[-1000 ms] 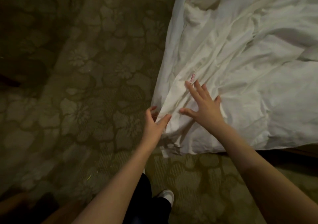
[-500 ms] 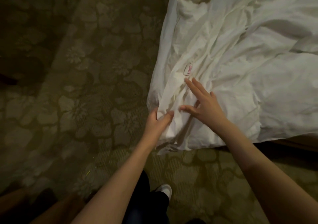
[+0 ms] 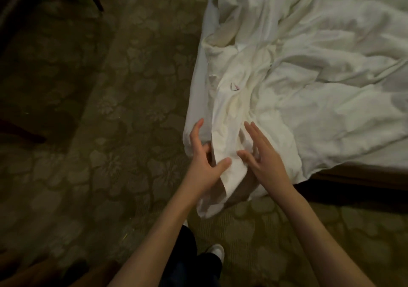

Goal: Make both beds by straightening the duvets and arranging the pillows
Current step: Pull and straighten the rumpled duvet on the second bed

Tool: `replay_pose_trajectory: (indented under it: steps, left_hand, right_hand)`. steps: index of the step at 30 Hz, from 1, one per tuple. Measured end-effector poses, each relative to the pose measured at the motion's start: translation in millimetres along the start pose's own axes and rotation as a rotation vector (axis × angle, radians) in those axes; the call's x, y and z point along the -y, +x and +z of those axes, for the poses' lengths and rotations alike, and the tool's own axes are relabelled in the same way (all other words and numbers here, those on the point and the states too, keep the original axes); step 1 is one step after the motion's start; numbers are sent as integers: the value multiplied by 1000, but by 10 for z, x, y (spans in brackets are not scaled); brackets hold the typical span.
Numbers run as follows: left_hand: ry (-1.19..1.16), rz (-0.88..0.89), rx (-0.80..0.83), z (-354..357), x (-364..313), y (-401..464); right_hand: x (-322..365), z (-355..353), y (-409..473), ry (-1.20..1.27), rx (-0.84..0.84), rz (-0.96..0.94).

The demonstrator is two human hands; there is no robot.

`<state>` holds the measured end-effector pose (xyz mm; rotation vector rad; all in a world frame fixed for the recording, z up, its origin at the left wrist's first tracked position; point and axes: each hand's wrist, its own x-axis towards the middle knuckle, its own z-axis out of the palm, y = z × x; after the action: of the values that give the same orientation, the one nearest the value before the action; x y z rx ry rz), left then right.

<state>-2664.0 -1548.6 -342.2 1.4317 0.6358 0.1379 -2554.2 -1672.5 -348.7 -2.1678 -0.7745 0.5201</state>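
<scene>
— Where's the crumpled white cotton duvet (image 3: 309, 83)?
— Filling the right of frame, corner sagging off the bed towards the patterned olive carpet (image 3: 99, 132) at centre.
— Left hand (image 3: 204, 163)?
— Thumb and fingers (image 3: 196, 130) pinching that corner fold.
— Right hand (image 3: 262, 156)?
— Fingers straight, spread, resting flat on cloth.
— Best approach?
— Probably find the seam, grip both edges, pull taut.

Duvet (image 3: 309, 77) cut off top, right
</scene>
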Motion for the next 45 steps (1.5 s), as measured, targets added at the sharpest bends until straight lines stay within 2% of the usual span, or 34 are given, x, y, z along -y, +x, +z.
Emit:
replay_pose_trajectory:
  steps: [5,12,17,21,31,35,37,39,41,43,45]
  left_hand:
    - [94,81,-11,216,-488,9]
    - [-83,117,-26,410,-1504,123]
    - [-85,157,-19,430,-2139,286]
    - [-108,160,-3,410,-2497,487]
    - [-24,105,33,-19,-2986,1222]
    - [-41,54,41,-189,-3069,1397]
    - [-70,19,59,-274,-3070,1417]
    - [-18,24,80,-360,-3058,1348]
    - [173,191,36,-427,-3016,1185]
    - [383,488,-78,-458,-3004,973]
    - [421,755,-71,-441,-3021,853]
  right_hand:
    - [306,-496,-232,63,-85,-6]
    - [717,-1069,-635,75,-148,-64]
    - [960,-1313,-688,69,-255,-194]
    - [1222,-1370,-448,-2,-436,-275]
    - [1688,-1304,605,-11,-786,-286]
    - [1906,-1284,936,17,-929,-240]
    - [2004,-1340,1034,85,-952,-185]
    - [2066,-1409,1114,44,-957,-133]
    - [2086,-1475,1192,-28,-961,-117]
    - [2135,-1532,1253,-36,-914,-140]
    - [2195,-1550,1306,-30,-842,-135]
